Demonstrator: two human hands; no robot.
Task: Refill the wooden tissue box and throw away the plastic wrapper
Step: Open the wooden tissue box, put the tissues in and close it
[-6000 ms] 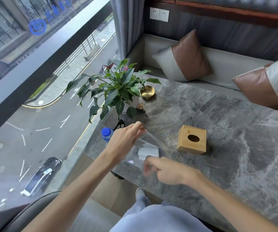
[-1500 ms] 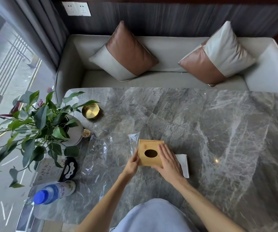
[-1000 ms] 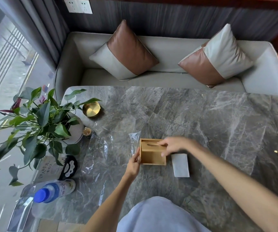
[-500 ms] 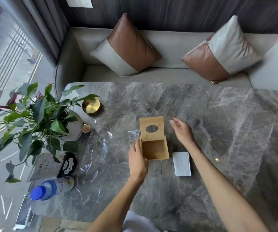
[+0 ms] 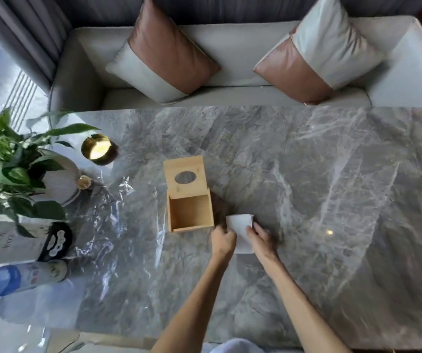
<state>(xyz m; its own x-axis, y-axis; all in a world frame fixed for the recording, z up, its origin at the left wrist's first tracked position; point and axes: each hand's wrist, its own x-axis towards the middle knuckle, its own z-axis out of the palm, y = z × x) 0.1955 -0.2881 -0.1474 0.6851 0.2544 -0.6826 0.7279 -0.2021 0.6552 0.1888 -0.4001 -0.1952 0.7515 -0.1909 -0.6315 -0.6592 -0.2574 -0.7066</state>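
Both hands, left hand (image 5: 222,240) and right hand (image 5: 262,237), pinch the tissue stack (image 5: 240,226) just right of the open wooden tissue box (image 5: 189,210) (2 loose grips), so sheets could fan apart.

Only text is on the white card (image 5: 0,244) at the counter's left edge. Upside down, blurred: "02" readable, rest illegible.

A grey marble desk (image 5: 319,174) fills the middle. Behind it stands a pale sofa (image 5: 230,44) with two brown-and-white cushions (image 5: 164,52), one toward each end. At the desk's left end a leafy plant (image 5: 8,159) sits in a ribbed white pot (image 5: 61,183), a gold dish (image 5: 98,149) near it. A blue-capped bottle (image 5: 14,277) lies at the left edge.
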